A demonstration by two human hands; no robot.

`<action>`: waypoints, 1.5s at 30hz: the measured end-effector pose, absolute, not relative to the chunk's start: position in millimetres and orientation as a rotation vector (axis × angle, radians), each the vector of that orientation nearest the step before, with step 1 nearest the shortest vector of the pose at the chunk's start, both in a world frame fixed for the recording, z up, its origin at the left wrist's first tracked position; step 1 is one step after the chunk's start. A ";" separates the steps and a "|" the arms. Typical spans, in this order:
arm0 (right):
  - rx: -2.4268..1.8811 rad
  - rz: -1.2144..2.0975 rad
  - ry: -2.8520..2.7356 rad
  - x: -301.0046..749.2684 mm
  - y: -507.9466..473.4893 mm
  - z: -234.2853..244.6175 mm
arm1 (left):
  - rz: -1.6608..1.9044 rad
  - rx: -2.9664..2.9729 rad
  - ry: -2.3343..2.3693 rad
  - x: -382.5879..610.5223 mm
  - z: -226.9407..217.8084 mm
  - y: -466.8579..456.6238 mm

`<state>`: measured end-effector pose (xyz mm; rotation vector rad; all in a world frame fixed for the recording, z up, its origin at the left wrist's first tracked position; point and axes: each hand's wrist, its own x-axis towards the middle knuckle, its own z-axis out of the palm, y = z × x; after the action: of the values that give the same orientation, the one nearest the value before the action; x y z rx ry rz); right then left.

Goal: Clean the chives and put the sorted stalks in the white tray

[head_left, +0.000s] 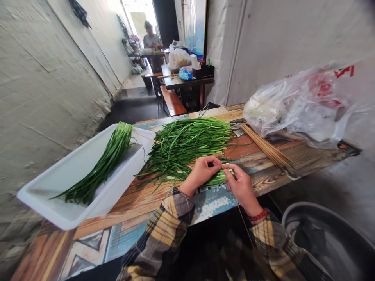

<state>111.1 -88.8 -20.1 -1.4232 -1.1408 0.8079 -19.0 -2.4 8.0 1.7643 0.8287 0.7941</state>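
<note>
Both hands meet over the near edge of a loose pile of green garlic chives [190, 136] on the table. My left hand [202, 171] is closed, its thumb and fingers pinching pale chive stems. Beside it my right hand [240, 183], with a red bead bracelet at the wrist, is closed at the stems' cut ends. A thin bamboo skewer [245, 224] slants down from beneath the right hand; its upper end is hidden. Under the hands lies a small bunch of chives [218, 178]. More bamboo skewers [265, 148] lie in a bundle to the right.
A white plastic tray [73, 164] at left holds a skewered bunch of chives [105, 168]. A clear plastic bag [304, 105] sits at the table's back right. Below right stands a grey tub [310, 207]. Farther back are another table [175, 82], a bench [172, 100] and a seated person [151, 41].
</note>
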 end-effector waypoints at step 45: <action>-1.383 0.809 -1.114 111.6 -87.2 -25.5 | 0.815 1.923 0.818 -19.5 7.8 -2.1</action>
<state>111.6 -87.2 -25.5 -1.3825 -1.1140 0.8095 -19.5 -2.1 7.8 1.9232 0.8180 0.8152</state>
